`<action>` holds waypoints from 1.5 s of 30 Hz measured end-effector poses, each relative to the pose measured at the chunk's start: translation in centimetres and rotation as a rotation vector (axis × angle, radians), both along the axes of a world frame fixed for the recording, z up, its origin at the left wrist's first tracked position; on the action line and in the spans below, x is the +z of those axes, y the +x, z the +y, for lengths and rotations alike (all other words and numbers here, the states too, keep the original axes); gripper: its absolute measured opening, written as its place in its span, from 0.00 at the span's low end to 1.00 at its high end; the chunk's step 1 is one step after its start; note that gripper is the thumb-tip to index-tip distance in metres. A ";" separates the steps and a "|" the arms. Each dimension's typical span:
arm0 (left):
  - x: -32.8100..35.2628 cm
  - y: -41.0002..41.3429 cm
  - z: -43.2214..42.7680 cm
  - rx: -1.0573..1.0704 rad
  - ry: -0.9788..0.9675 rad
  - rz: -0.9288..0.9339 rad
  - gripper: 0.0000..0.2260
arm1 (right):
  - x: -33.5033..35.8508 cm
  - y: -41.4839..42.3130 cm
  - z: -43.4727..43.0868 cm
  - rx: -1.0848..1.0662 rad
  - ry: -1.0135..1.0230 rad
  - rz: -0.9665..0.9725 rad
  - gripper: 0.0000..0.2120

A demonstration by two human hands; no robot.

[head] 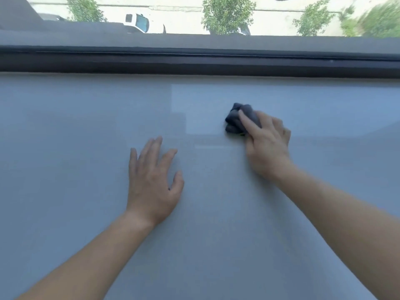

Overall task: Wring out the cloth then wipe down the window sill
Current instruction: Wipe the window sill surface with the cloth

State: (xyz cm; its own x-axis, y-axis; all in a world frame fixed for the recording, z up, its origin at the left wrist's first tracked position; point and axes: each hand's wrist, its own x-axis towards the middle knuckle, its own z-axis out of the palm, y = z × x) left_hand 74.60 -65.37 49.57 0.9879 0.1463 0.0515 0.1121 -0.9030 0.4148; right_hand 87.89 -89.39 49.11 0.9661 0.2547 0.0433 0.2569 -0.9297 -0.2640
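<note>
A wide, smooth grey window sill (75, 137) fills most of the view. A small dark grey cloth (236, 118), bunched into a wad, lies on the sill right of centre. My right hand (266, 146) presses down on the cloth, fingers over its near side, so part of the cloth is hidden beneath them. My left hand (152, 182) rests flat on the sill to the left of the cloth, fingers spread, holding nothing.
A dark window frame (194, 61) runs across the far edge of the sill. Through the glass I see a street far below with a white vehicle (138, 22) and several trees (227, 14).
</note>
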 end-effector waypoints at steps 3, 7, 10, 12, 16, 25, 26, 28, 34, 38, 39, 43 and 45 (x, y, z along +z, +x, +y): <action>-0.3 -4.2 -3.4 0.042 -0.006 0.058 0.25 | 0.0 0.6 -0.4 -0.196 0.045 0.000 0.26; -1.2 -5.6 -4.9 0.059 0.091 0.102 0.28 | -0.2 -7.6 1.5 0.190 0.050 0.003 0.29; -1.3 -5.3 -5.3 0.089 0.136 0.102 0.29 | -0.3 -8.9 -0.5 0.401 0.000 0.020 0.32; -1.3 -5.3 -5.5 0.092 0.156 0.107 0.29 | -0.2 -6.4 -2.0 0.242 -0.001 0.001 0.31; -1.4 -5.3 -5.6 0.106 0.185 0.149 0.31 | -0.3 -4.9 -2.1 -0.065 0.047 0.011 0.29; -1.2 -5.3 -5.4 0.125 0.162 0.163 0.32 | -0.2 -11.6 -4.8 0.251 -0.024 -0.001 0.32; -1.2 -5.2 -5.5 0.124 0.173 0.176 0.32 | 0.0 -10.0 -5.4 0.119 -0.020 -0.009 0.31; -1.3 -5.2 -5.6 0.123 0.188 0.188 0.32 | 0.0 -8.4 -5.6 -0.052 0.004 0.006 0.29; -1.4 -5.2 -5.6 0.112 0.176 0.213 0.31 | -0.4 -19.5 -4.4 0.331 0.025 -0.027 0.31; -0.9 -5.0 -5.2 0.083 0.093 0.267 0.34 | -0.2 -20.6 -5.6 0.386 -0.050 -0.004 0.31; -0.6 -5.1 -4.9 0.076 0.052 0.264 0.36 | -0.1 -19.7 -5.9 0.247 -0.026 -0.001 0.31; 0.3 -8.1 -4.6 0.047 0.048 0.143 0.33 | 0.0 -20.8 -4.4 -0.153 0.099 0.022 0.31; 0.4 -11.0 -5.0 0.012 0.057 0.108 0.29 | 0.1 -25.0 -2.9 0.028 0.080 -0.016 0.31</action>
